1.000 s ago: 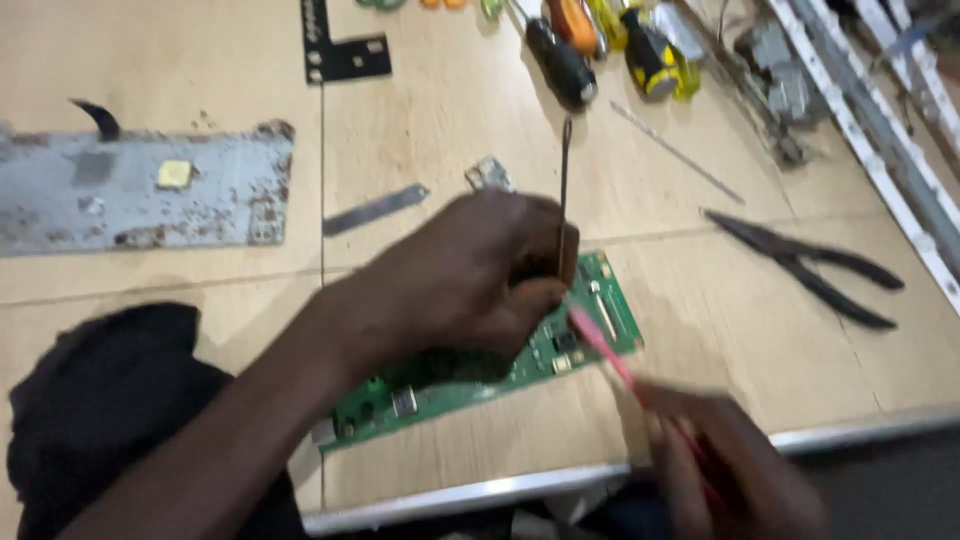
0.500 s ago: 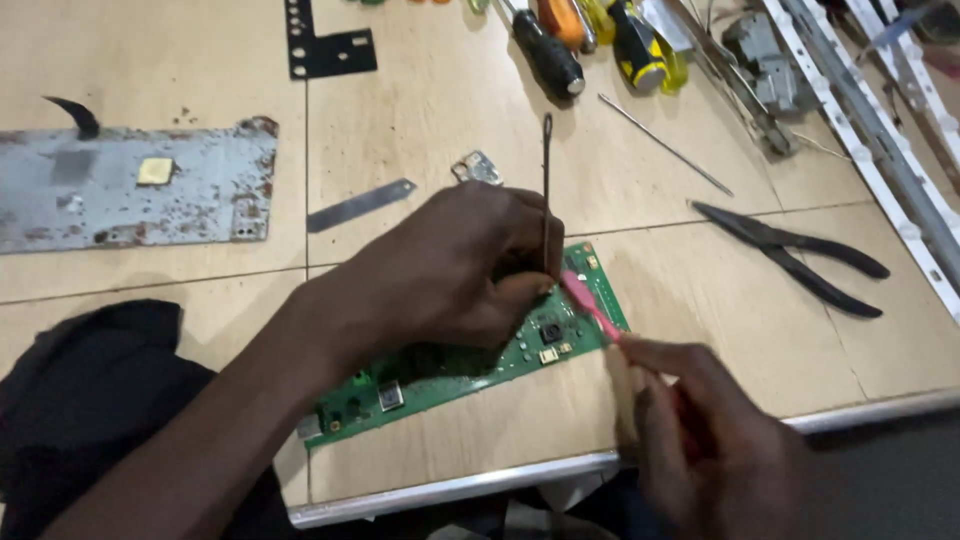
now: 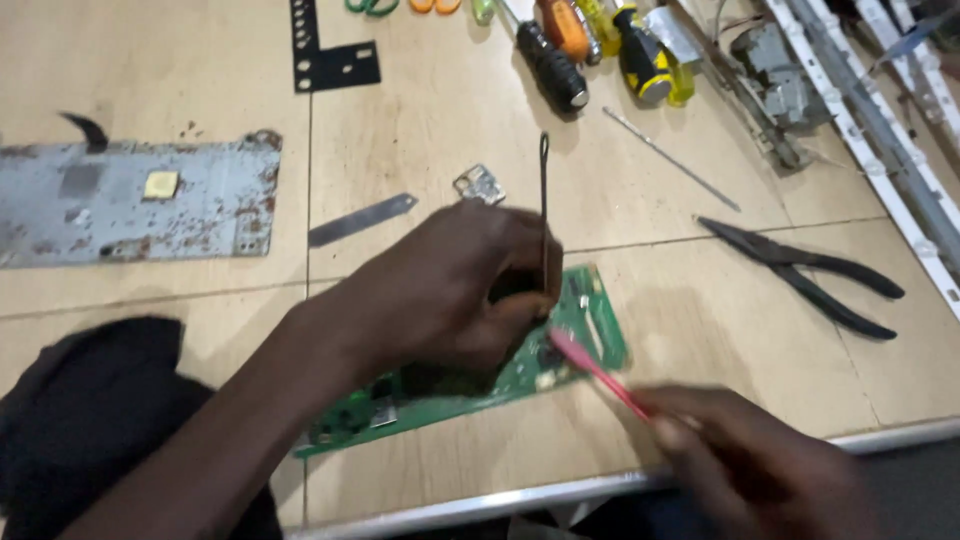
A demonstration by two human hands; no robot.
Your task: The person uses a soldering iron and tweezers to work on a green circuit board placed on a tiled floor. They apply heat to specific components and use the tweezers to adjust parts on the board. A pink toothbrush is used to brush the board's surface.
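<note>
While the left hand clamps a thin black probe over the green circuit board, the right hand grips a pink brush on it.

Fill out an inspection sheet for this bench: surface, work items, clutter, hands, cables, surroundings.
Surface: light wooden table, metal front edge.
Work items: green circuit board flat near the edge; pink brush with its tip at the board; thin dark rod standing up from the left hand.
Clutter: rusty metal plate, black bracket, screwdrivers, black pliers, black cloth.
Hands: left hand presses on the board, gripping the rod; right hand holds the brush, blurred.
Cables: nothing seen.
Surroundings: white strips on the right.
</note>
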